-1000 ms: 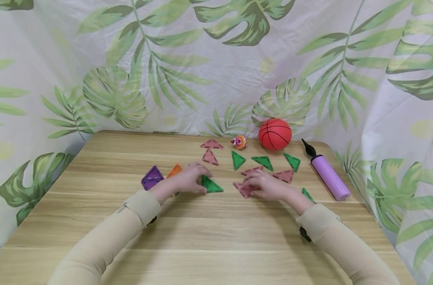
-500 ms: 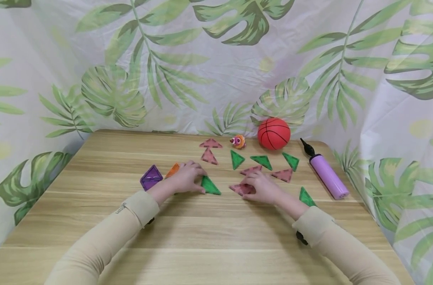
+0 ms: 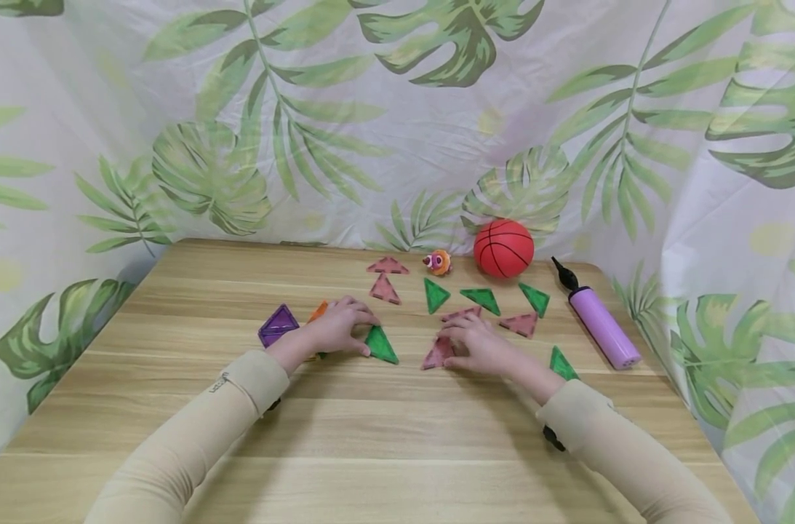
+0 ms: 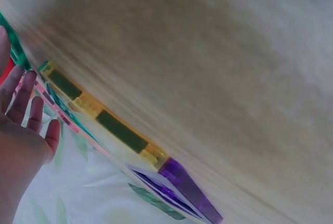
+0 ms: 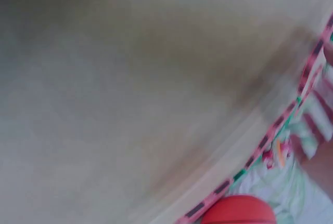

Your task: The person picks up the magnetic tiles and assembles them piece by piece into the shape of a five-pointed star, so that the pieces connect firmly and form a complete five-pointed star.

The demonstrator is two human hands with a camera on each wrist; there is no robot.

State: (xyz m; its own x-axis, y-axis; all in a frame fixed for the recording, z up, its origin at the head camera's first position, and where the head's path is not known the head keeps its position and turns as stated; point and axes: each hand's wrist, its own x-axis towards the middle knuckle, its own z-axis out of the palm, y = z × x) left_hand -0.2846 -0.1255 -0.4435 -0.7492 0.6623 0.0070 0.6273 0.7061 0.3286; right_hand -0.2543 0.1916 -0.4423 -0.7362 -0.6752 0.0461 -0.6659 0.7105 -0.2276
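Forearms [image 3: 197, 426] angle inward, half-curled left hand [image 3: 340, 327] pinching a green triangle [image 3: 381, 346], half-curled right hand [image 3: 478, 346] a pink triangle [image 3: 437, 354].

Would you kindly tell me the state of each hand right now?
Left hand: holding a green triangle at its edge.
Right hand: holding a pink triangle between thumb and fingers.

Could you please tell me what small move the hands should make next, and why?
I would probably have the right hand slide its pink triangular tile slightly toward the green triangular tile at the left hand. Each hand has fingers and thumb at its tile, and only a bare strip of table separates the two.
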